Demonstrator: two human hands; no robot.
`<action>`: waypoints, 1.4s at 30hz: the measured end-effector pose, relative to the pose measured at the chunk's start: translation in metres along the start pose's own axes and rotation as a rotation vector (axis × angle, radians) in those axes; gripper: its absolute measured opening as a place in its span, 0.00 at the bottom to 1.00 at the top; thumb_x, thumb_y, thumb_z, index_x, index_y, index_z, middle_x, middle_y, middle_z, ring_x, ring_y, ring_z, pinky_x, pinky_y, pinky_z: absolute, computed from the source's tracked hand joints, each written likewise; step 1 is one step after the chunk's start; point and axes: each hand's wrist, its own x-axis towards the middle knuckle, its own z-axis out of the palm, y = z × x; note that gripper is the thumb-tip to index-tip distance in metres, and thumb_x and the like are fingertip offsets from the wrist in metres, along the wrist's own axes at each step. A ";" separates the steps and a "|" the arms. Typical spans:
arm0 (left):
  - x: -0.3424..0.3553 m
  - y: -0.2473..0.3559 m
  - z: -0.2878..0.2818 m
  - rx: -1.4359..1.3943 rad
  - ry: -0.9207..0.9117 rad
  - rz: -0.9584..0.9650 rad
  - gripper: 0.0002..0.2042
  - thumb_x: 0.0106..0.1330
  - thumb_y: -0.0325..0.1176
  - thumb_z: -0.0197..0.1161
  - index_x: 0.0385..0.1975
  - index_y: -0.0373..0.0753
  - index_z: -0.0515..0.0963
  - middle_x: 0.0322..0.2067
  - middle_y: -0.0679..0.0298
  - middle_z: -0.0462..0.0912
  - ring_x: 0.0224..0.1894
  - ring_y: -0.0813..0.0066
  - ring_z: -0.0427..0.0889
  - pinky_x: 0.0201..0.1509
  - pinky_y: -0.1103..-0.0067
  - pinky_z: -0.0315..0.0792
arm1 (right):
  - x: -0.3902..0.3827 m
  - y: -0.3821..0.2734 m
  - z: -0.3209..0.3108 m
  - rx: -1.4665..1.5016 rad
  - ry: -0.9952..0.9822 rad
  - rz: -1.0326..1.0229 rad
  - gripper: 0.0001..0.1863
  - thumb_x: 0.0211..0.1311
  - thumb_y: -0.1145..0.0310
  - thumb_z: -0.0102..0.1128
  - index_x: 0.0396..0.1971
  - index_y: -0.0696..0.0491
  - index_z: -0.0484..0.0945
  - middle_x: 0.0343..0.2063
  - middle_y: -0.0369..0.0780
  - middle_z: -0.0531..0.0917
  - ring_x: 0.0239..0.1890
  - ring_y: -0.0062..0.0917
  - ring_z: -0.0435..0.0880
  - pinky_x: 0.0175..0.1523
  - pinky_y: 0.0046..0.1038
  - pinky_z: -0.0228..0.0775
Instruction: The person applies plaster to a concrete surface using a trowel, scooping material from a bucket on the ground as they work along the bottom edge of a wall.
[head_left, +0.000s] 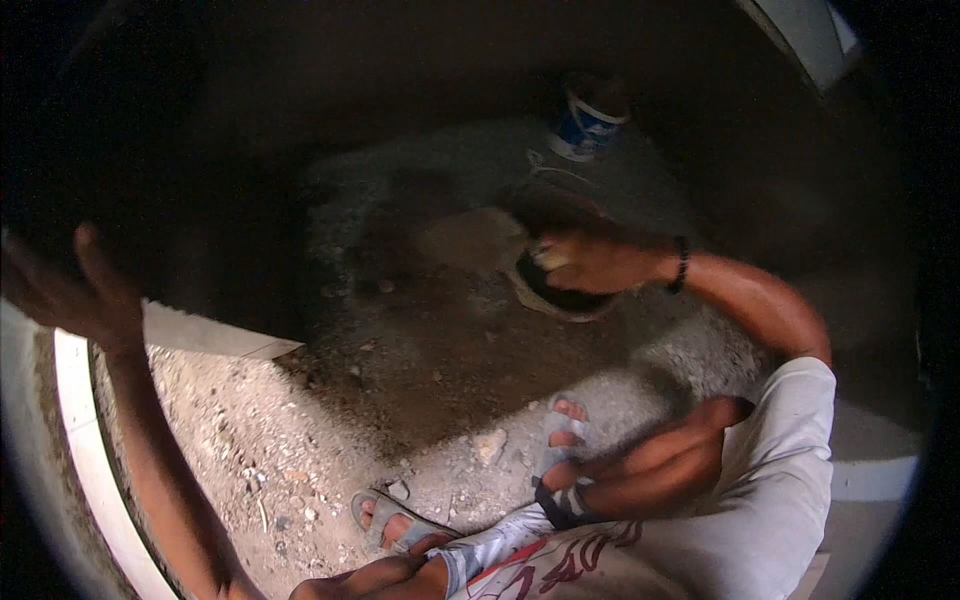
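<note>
My left hand (85, 295) is raised at the far left with its fingers apart, holding nothing. It is by the dark wall edge; whether it touches the wall, I cannot tell. My right hand (605, 265) is closed round the pale handle of what looks like a trowel. The trowel's broad grey-brown blade (470, 240) points left and is smeared by motion. Directly beneath the right hand is a round container (558, 308) with a pale rim. Its inside is dark, and the hand hides part of it.
A blue and white bucket (582, 132) stands farther back in shadow. Rubble and small stones cover the ground (240, 430) around my sandalled feet (395, 522). A pale tiled ledge (220, 335) juts in at the left, and a white curved edge (85, 420) runs along the lower left.
</note>
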 end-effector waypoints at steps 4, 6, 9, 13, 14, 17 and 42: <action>-0.004 -0.070 -0.005 -0.047 -0.115 0.012 0.25 0.64 0.49 0.54 0.48 0.32 0.69 0.43 0.48 0.74 0.45 0.54 0.69 0.51 0.63 0.59 | -0.058 0.004 -0.062 -0.399 -0.042 0.429 0.19 0.57 0.66 0.53 0.47 0.58 0.71 0.41 0.49 0.78 0.45 0.40 0.78 0.47 0.38 0.71; 0.052 0.041 -0.048 -0.420 0.099 0.065 0.28 0.64 0.49 0.53 0.54 0.31 0.65 0.51 0.47 0.68 0.53 0.53 0.66 0.57 0.61 0.56 | -0.073 0.038 -0.064 -0.454 0.008 0.460 0.16 0.56 0.67 0.52 0.43 0.59 0.74 0.37 0.50 0.79 0.41 0.40 0.79 0.45 0.39 0.71; 0.034 0.139 -0.060 -0.745 -0.171 0.267 0.33 0.64 0.48 0.52 0.62 0.32 0.53 0.63 0.47 0.54 0.67 0.51 0.48 0.68 0.61 0.38 | -0.072 0.092 -0.052 -0.605 0.067 0.591 0.14 0.54 0.67 0.53 0.39 0.58 0.76 0.33 0.50 0.80 0.37 0.41 0.80 0.42 0.40 0.72; -0.022 0.237 -0.064 -0.949 -0.954 0.479 0.39 0.58 0.48 0.58 0.64 0.34 0.49 0.63 0.44 0.50 0.66 0.44 0.45 0.66 0.54 0.41 | -0.009 0.130 -0.042 -0.680 0.046 0.389 0.13 0.56 0.66 0.51 0.37 0.57 0.77 0.29 0.49 0.81 0.33 0.41 0.80 0.39 0.41 0.71; -0.049 0.250 -0.057 -0.999 -1.072 0.436 0.39 0.58 0.50 0.57 0.64 0.34 0.48 0.63 0.43 0.49 0.66 0.44 0.45 0.66 0.54 0.41 | 0.020 0.122 -0.044 -0.656 0.056 0.408 0.14 0.56 0.66 0.51 0.38 0.57 0.77 0.29 0.49 0.81 0.32 0.41 0.80 0.38 0.41 0.72; -0.079 0.297 -0.049 -0.966 -1.588 0.274 0.41 0.60 0.55 0.53 0.64 0.32 0.46 0.63 0.41 0.48 0.66 0.45 0.47 0.66 0.56 0.45 | 0.044 0.138 -0.011 -0.734 0.200 0.244 0.14 0.55 0.65 0.52 0.37 0.57 0.77 0.28 0.48 0.81 0.32 0.40 0.80 0.37 0.40 0.72; -0.166 0.450 -0.068 -1.764 -1.221 -0.799 0.35 0.57 0.25 0.54 0.64 0.35 0.45 0.62 0.46 0.54 0.65 0.54 0.54 0.67 0.69 0.49 | -0.080 0.084 0.056 -0.204 0.172 0.646 0.16 0.57 0.66 0.52 0.42 0.61 0.72 0.29 0.50 0.80 0.34 0.42 0.80 0.38 0.36 0.72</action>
